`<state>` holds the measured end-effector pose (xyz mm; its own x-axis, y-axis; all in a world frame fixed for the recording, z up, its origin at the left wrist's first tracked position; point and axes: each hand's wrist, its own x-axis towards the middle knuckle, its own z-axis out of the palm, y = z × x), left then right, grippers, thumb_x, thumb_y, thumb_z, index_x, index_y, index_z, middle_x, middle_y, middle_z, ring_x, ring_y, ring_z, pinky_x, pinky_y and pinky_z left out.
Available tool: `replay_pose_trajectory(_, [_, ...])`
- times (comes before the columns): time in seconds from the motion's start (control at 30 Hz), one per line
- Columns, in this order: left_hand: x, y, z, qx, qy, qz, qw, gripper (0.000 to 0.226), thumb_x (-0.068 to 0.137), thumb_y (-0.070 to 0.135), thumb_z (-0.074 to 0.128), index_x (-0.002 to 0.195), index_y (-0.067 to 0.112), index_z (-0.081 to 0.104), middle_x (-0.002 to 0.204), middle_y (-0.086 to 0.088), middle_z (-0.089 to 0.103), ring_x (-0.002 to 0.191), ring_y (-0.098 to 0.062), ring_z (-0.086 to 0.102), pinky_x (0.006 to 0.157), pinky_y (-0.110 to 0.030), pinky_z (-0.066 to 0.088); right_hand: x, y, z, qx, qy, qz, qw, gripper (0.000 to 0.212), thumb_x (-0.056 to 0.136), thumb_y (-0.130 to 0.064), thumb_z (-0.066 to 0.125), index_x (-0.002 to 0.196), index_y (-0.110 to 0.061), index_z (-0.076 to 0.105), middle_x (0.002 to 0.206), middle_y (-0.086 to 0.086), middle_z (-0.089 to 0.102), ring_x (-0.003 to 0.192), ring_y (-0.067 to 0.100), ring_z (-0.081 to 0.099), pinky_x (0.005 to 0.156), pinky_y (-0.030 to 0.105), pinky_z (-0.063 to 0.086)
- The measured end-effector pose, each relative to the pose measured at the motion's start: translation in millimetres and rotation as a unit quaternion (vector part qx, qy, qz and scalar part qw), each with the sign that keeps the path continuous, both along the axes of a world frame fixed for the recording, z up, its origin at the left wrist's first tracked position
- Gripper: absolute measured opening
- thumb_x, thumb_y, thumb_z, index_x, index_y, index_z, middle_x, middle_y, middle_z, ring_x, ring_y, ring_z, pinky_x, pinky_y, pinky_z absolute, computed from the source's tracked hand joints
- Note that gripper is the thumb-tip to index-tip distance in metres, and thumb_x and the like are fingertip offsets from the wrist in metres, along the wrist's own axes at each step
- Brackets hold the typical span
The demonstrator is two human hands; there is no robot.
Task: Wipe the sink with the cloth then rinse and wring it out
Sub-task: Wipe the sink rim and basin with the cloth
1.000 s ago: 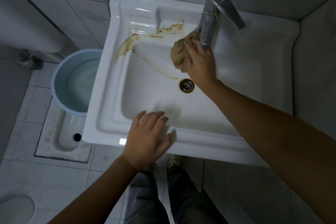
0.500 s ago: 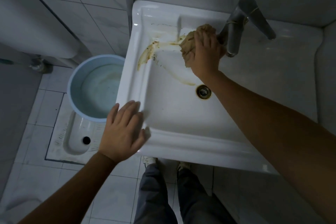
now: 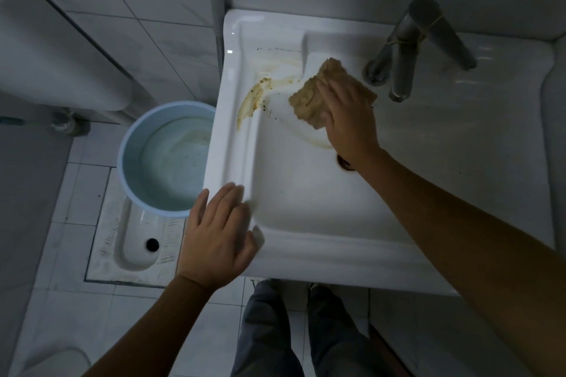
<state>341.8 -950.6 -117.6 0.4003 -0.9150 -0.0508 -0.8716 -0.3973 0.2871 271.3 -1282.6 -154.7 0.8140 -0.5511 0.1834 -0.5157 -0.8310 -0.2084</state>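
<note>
A white ceramic sink [image 3: 306,248] fills the middle of the head view. A brown-yellow stain [image 3: 252,98] smears its back left rim and runs down into the basin. My right hand [image 3: 349,116] presses a tan cloth [image 3: 309,98] flat against the basin's back slope, just right of the stain and left of the metal tap [image 3: 401,52]. My wrist hides most of the drain [image 3: 343,162]. My left hand [image 3: 219,232] rests flat on the sink's front left corner, fingers spread, holding nothing.
A light blue bucket [image 3: 167,159] with water stands on the floor left of the sink, over a squat toilet pan [image 3: 134,245]. A grey pipe [image 3: 218,21] runs up the wall behind the sink's left corner. My legs [image 3: 294,333] stand below the front edge.
My right hand has slid the cloth from the tap's base leftward along the back rim, smearing part of the stain. My left hand shifted from the front edge to the front left corner.
</note>
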Motion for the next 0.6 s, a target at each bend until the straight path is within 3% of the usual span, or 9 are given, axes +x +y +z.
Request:
replay_pose_trajectory(0.17, [-0.8, 0.3, -0.3, -0.01, 0.003, 0.001, 1.0, 0.043, 0.091, 0.042, 0.048, 0.116, 0.013, 0.065, 0.143, -0.012, 0.057, 0.143, -0.028, 0.044, 0.121, -0.058, 0.023, 18.0, -24.7, 3.1, -0.006, 0.041, -0.101, 0.994, 0.054, 0.101, -0.032, 0.042, 0.153, -0.018, 0.033, 0.157, 0.006, 0.038, 0.144, 0.028, 0.035, 0.116, 0.044, 0.028])
replay_pose_trajectory(0.27, [-0.8, 0.3, -2.4, -0.012, 0.004, 0.001, 1.0, 0.042, 0.091, 0.043, 0.048, 0.115, 0.013, 0.066, 0.143, -0.012, 0.058, 0.143, -0.028, 0.044, 0.121, -0.058, 0.023, 42.9, -8.9, 1.7, 0.015, 0.018, -0.151, 0.988, 0.057, 0.097, -0.029, 0.05, 0.152, -0.019, 0.036, 0.157, 0.005, 0.039, 0.143, 0.026, 0.036, 0.114, 0.044, 0.029])
replay_pose_trajectory(0.5, [-1.9, 0.4, -1.5, -0.022, -0.004, 0.0, 1.0, 0.043, 0.093, 0.043, 0.046, 0.111, 0.011, 0.067, 0.141, -0.012, 0.059, 0.141, -0.029, 0.046, 0.12, -0.058, 0.025, 49.3, 19.6, 3.5, 0.06, -0.047, -0.066, 0.995, 0.061, 0.085, -0.019, 0.048, 0.146, -0.016, 0.047, 0.148, 0.004, 0.049, 0.138, 0.026, 0.041, 0.115, 0.044, 0.034])
replay_pose_trajectory(0.6, [-2.0, 0.1, -1.8, -0.025, -0.007, 0.0, 1.0, 0.042, 0.092, 0.041, 0.047, 0.112, 0.01, 0.067, 0.141, -0.012, 0.059, 0.142, -0.029, 0.046, 0.12, -0.057, 0.025, 33.1, 10.7, 4.7, 0.068, -0.07, -0.024, 0.995, 0.06, 0.083, -0.02, 0.035, 0.14, -0.016, 0.054, 0.143, 0.003, 0.054, 0.136, 0.026, 0.044, 0.113, 0.043, 0.038])
